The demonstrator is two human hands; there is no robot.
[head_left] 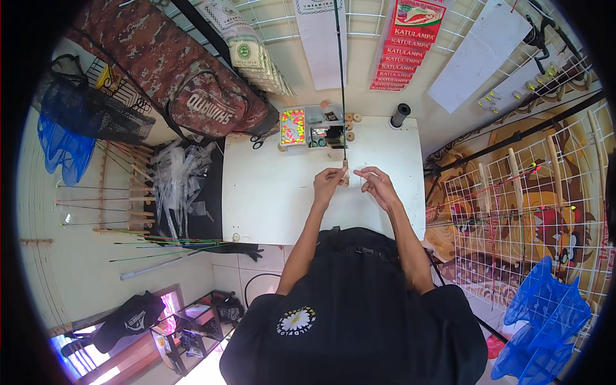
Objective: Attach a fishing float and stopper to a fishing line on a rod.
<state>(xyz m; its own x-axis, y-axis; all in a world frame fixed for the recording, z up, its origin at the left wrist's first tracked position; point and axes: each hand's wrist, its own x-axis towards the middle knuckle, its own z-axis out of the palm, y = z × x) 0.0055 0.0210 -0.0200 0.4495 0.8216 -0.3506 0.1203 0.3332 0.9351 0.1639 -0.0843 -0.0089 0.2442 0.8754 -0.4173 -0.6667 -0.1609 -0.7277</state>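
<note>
A thin dark fishing rod (342, 96) stretches from the far top edge down to the middle of the white table, with a short wood-coloured butt (346, 176) at its near end. My left hand (328, 184) is closed on the rod just at that butt, thumb and index finger pinching it. To the right of the butt, my right hand (377, 185) is held apart from the rod. Its index finger reaches toward the rod and the other fingers are loosely bent. I make out nothing between them; any fine thread would be too small to see.
On the white table (276, 192) stand a box of bright floats (293, 127), a clear organizer (324, 117), wooden spools (350, 126), scissors (257, 142) and a black cylinder (400, 115). A camouflage rod bag (212, 102) leans left; plastic sleeves (179, 183) lie beside the table.
</note>
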